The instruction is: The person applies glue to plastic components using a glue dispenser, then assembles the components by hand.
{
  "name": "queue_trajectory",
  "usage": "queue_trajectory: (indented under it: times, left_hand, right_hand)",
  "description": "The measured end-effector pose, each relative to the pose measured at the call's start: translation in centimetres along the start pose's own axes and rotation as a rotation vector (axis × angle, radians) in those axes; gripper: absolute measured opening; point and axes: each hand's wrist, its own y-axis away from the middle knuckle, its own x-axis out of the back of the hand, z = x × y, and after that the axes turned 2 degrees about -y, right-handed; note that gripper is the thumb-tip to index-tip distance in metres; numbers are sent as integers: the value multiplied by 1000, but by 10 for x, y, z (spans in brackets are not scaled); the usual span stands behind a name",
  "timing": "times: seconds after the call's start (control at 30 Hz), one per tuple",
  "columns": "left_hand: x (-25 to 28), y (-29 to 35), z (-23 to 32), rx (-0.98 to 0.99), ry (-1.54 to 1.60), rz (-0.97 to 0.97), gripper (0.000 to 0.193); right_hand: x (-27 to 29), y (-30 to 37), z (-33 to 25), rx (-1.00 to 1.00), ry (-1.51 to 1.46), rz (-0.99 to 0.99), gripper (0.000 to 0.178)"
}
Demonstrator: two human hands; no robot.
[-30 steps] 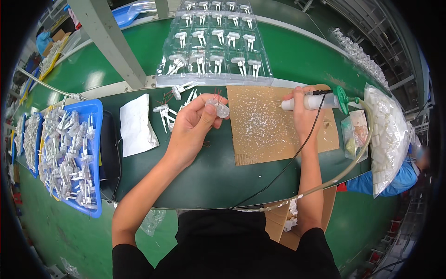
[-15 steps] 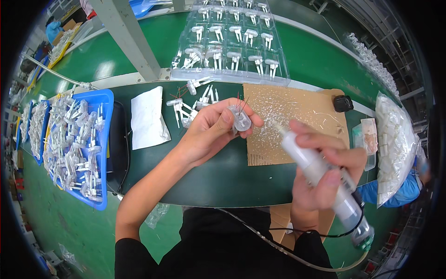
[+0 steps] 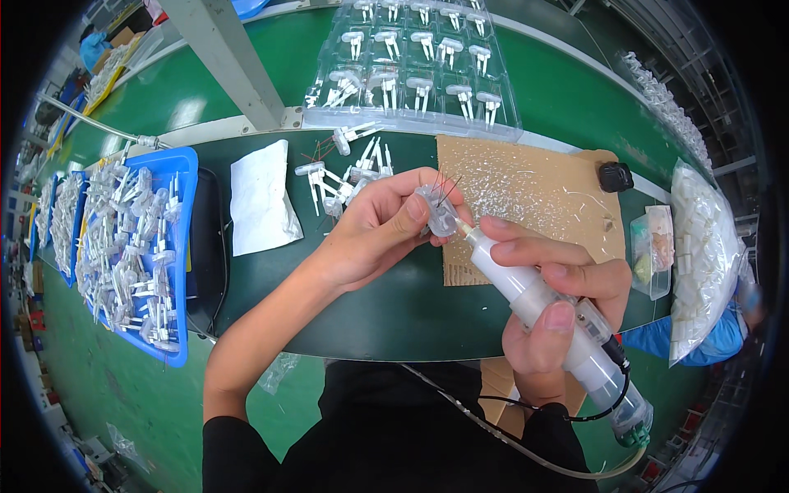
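Observation:
Pinched between the fingertips of my left hand [image 3: 380, 226] is a small clear plastic housing [image 3: 440, 217], with thin red and dark wires sticking up from it. My right hand [image 3: 557, 296] is wrapped round a white dispensing syringe [image 3: 508, 275], its thumb and fingers closed on the barrel. The narrow nozzle [image 3: 465, 230] meets the right side of the housing or comes very close; exact contact cannot be made out. A hose [image 3: 526, 458] and a black cable run from the syringe's lower end. Several white-legged parts [image 3: 357, 177] lie loose beyond my left hand.
A piece of cardboard [image 3: 534, 197] strewn with white scraps lies right of centre, a black block [image 3: 615, 177] at its corner. White paper [image 3: 263, 201] and a blue tray [image 3: 182, 271] heaped with parts are at left. A clear compartment tray [image 3: 411, 123] stands behind; a filled bag [image 3: 699, 271] is at right.
My right hand has brought the syringe left and up, so its nozzle is now at the housing. My left hand has shifted slightly right, still pinching the housing.

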Motion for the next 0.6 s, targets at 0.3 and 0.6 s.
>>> queue_trajectory:
  times: [0.3,0.6]
  left_hand:
    - [1,0,-1,-4,-34,1,45]
    - [2,0,-1,-14,-57,-17,47]
  right_hand:
    - [-1,1,2,-7,16,4,24]
    - [-2,2,0,-20,17,8,24]
